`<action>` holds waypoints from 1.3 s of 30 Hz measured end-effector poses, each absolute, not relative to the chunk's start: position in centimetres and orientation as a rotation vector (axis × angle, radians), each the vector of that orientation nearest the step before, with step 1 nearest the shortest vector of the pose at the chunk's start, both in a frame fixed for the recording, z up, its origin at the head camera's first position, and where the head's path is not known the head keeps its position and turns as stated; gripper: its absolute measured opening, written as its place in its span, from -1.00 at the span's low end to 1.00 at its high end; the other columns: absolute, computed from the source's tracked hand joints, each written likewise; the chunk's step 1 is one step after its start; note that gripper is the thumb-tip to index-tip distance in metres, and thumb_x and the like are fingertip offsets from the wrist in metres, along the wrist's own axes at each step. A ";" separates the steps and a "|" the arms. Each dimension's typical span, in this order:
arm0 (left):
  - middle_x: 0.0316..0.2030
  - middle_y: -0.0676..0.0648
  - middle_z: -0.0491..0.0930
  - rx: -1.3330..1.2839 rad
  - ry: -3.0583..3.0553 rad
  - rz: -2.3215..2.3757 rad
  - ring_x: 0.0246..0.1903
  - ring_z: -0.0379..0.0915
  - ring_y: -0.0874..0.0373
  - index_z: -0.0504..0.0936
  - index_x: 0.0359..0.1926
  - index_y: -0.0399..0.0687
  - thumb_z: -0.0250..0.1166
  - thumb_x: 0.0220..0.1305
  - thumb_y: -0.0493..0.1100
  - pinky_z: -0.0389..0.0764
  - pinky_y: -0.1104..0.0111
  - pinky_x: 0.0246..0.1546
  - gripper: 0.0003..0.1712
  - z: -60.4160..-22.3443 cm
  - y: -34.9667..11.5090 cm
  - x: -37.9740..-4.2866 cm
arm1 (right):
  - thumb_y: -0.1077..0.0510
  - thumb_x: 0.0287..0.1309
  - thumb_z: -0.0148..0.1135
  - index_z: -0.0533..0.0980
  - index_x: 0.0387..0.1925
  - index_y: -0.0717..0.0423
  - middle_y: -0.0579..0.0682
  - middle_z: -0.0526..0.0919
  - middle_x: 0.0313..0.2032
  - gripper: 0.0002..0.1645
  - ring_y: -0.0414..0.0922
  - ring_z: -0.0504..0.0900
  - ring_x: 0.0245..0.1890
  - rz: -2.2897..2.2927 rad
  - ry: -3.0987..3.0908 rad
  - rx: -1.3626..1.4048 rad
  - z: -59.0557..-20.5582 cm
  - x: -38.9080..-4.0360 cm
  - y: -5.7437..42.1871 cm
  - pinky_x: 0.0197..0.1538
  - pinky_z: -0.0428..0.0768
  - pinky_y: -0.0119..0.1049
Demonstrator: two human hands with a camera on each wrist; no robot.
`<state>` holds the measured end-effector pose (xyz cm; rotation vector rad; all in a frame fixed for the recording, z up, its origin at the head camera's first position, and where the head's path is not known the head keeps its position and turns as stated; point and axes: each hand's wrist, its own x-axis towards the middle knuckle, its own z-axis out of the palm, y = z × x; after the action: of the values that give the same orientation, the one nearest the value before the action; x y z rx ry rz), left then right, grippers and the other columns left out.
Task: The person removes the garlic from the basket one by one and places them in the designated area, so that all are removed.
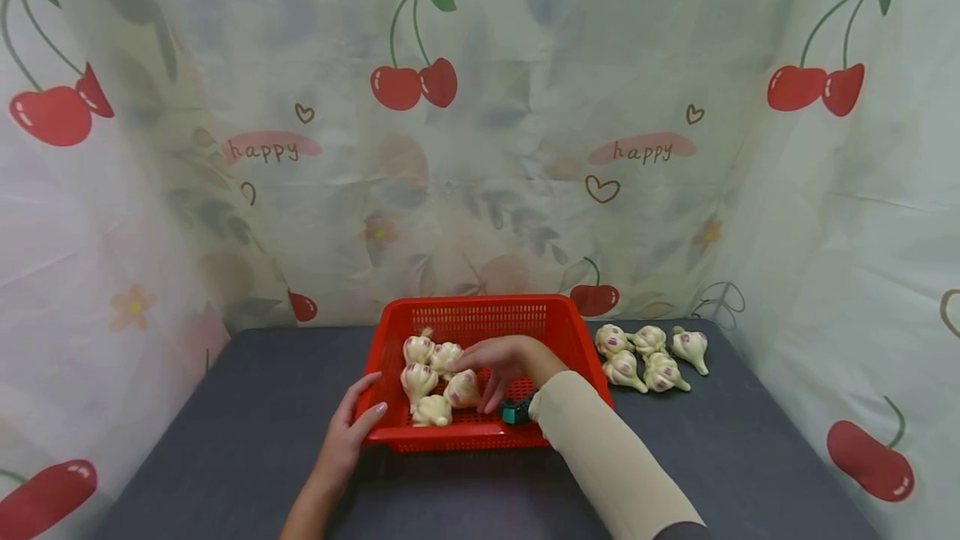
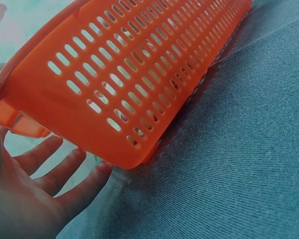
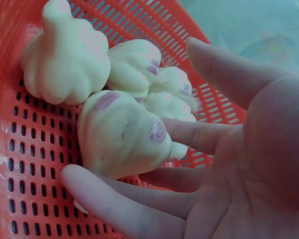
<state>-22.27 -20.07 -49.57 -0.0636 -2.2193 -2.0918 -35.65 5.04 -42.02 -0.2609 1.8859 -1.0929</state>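
Note:
A red plastic basket with slotted walls stands on the dark table. Several pale garlic bulbs with purple patches are grouped in its left half. My left hand holds the basket's left end near the front corner, thumb over the rim and fingers along the outer wall. Inside the basket, my right hand reaches down with fingers spread and palm facing the bulbs. In the right wrist view its fingers lie right beside the nearest garlic bulb, some passing behind it, while the thumb stands apart.
More garlic bulbs lie in a cluster on the table to the right of the basket. A patterned curtain closes off the back and both sides. A dark band with a teal piece is on the right wrist.

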 end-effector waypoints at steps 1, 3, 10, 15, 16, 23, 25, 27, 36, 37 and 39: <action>0.37 -0.21 0.15 -0.062 -2.220 -2.094 0.21 0.26 -0.23 0.23 0.40 -0.03 0.12 0.43 -0.14 0.41 0.03 0.13 -0.43 -49.6 -20.1 -22.3 | -0.17 0.25 0.20 0.19 0.43 0.05 0.12 0.28 0.30 -0.17 0.34 0.63 -0.15 -1.093 1.869 -0.259 -42.1 -35.7 5.0 -0.09 0.58 0.08; 0.37 -0.21 0.15 -0.059 -2.221 -2.095 0.21 0.27 -0.23 0.23 0.40 -0.02 0.12 0.43 -0.14 0.42 0.03 0.13 -0.43 -49.5 -20.1 -22.3 | -0.17 0.26 0.19 0.15 0.45 0.04 0.12 0.26 0.31 -0.15 0.34 0.62 -0.13 -1.093 1.838 -0.261 -42.2 -35.7 5.0 -0.05 0.56 0.11; 0.36 -0.22 0.17 -0.046 -2.220 -2.102 0.17 0.31 -0.25 0.23 0.40 -0.01 0.10 0.43 -0.17 0.52 0.19 0.03 -0.44 -49.4 -20.0 -22.4 | -0.15 0.27 0.19 0.01 0.51 0.01 0.12 0.21 0.35 -0.07 0.33 0.60 -0.08 -1.066 1.792 -0.283 -42.1 -35.8 4.9 0.01 0.50 0.18; 0.36 -0.22 0.18 -0.029 -2.233 -2.088 0.16 0.33 -0.26 0.24 0.40 0.00 0.11 0.43 -0.16 0.54 0.29 -0.04 -0.44 -49.5 -20.0 -22.4 | -0.16 0.24 0.22 0.04 0.50 0.02 0.16 0.21 0.36 -0.06 0.33 0.56 -0.01 -1.029 1.858 -0.280 -42.0 -36.0 5.3 0.04 0.49 0.20; 0.35 -0.22 0.18 -0.026 -2.235 -2.087 0.16 0.33 -0.26 0.24 0.40 0.01 0.11 0.43 -0.16 0.55 0.28 -0.04 -0.44 -49.5 -20.0 -22.4 | -0.16 0.23 0.23 0.07 0.49 0.02 0.17 0.22 0.36 -0.08 0.32 0.55 0.01 -1.018 1.882 -0.279 -41.9 -36.1 5.5 0.05 0.48 0.20; 0.36 -0.23 0.17 -0.026 -2.232 -2.095 0.16 0.32 -0.26 0.23 0.40 0.01 0.11 0.43 -0.15 0.55 0.27 -0.04 -0.43 -49.4 -20.0 -22.4 | -0.13 0.25 0.23 0.44 0.22 -0.03 0.08 0.37 0.24 -0.43 0.22 0.41 0.13 -0.914 2.036 -0.336 -41.5 -36.2 6.8 0.06 0.46 0.23; 0.36 -0.23 0.17 -0.029 -2.231 -2.092 0.16 0.32 -0.26 0.24 0.40 0.00 0.11 0.43 -0.16 0.54 0.30 -0.04 -0.43 -49.5 -20.0 -22.4 | -0.11 0.26 0.21 0.50 0.12 -0.04 0.05 0.40 0.17 -0.55 0.19 0.44 0.09 -0.878 2.055 -0.364 -41.5 -36.3 7.2 0.04 0.48 0.21; 0.36 -0.23 0.17 -0.031 -2.230 -2.090 0.16 0.32 -0.26 0.24 0.40 0.01 0.11 0.43 -0.16 0.54 0.33 -0.05 -0.44 -49.5 -20.0 -22.4 | -0.07 0.28 0.20 0.52 0.12 -0.04 0.04 0.42 0.14 -0.58 0.17 0.45 0.06 -0.859 2.060 -0.376 -41.5 -36.3 7.7 0.05 0.48 0.20; 0.37 -0.23 0.16 -0.030 -2.214 -2.122 0.16 0.33 -0.26 0.22 0.41 0.01 0.13 0.42 -0.10 0.56 0.32 -0.07 -0.41 -49.6 -19.9 -22.3 | 0.16 0.26 0.19 0.55 0.13 0.01 0.00 0.50 0.03 -0.61 0.08 0.49 -0.03 -0.824 2.159 -0.375 -41.7 -36.6 9.8 -0.04 0.55 0.15; 0.37 -0.24 0.16 -0.027 -2.213 -2.125 0.16 0.33 -0.26 0.22 0.41 0.01 0.14 0.42 -0.09 0.56 0.32 -0.07 -0.40 -49.5 -19.9 -22.2 | 0.18 0.25 0.20 0.56 0.11 0.02 0.00 0.50 0.01 -0.61 0.08 0.50 -0.06 -0.823 2.177 -0.380 -41.7 -36.6 10.0 -0.06 0.56 0.14; 0.37 -0.24 0.15 -0.022 -2.214 -2.125 0.16 0.33 -0.26 0.22 0.41 0.01 0.15 0.41 -0.07 0.56 0.32 -0.07 -0.39 -49.5 -19.9 -22.2 | 0.23 0.22 0.22 0.56 0.09 0.07 0.02 0.50 -0.02 -0.62 0.05 0.51 -0.11 -0.820 2.213 -0.408 -41.8 -36.7 10.4 -0.08 0.59 0.10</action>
<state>-22.22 -19.90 -49.51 -0.0222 -2.2140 -2.1251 -36.66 10.45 -41.79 -0.4077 2.2127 -0.8196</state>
